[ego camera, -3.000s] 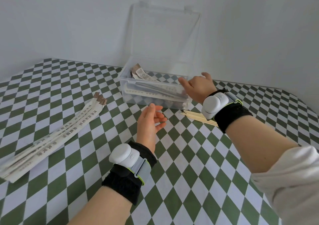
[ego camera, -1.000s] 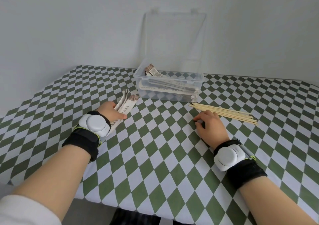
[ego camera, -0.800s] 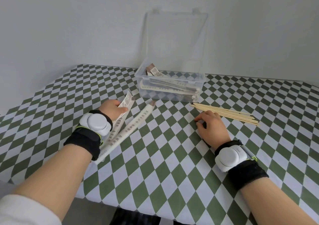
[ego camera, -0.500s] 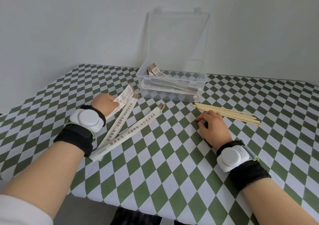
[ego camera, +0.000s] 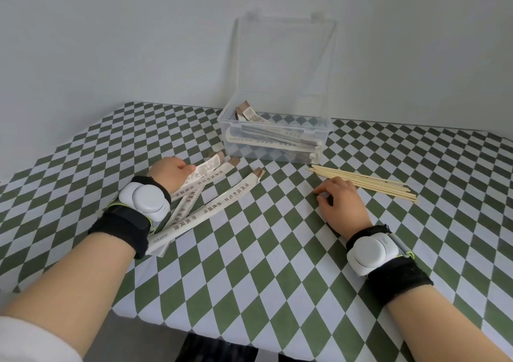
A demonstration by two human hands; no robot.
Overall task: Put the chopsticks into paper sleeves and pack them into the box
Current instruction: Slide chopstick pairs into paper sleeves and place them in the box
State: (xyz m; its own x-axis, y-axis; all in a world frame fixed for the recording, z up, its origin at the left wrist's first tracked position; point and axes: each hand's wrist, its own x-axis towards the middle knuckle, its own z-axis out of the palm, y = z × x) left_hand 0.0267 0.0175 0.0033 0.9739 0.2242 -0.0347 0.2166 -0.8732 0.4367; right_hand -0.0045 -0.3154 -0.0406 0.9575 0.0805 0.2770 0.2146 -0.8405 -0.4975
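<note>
The clear plastic box (ego camera: 274, 137) stands open, holding sleeved chopsticks. In front of it, bare chopsticks (ego camera: 369, 184) lie beside my empty, loosely curled right hand (ego camera: 340, 203); my left hand (ego camera: 169, 174) pinches one paper sleeve (ego camera: 206, 167) above two others.

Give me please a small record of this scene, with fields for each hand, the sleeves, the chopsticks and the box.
left hand: pinching one paper sleeve, lifted at its end
other sleeves: fanned flat on the checkered cloth
right hand: palm down on the cloth, holding nothing
bare chopsticks: loose bundle just beyond the right hand
box: clear plastic, lid open upright, filled sleeves inside
</note>
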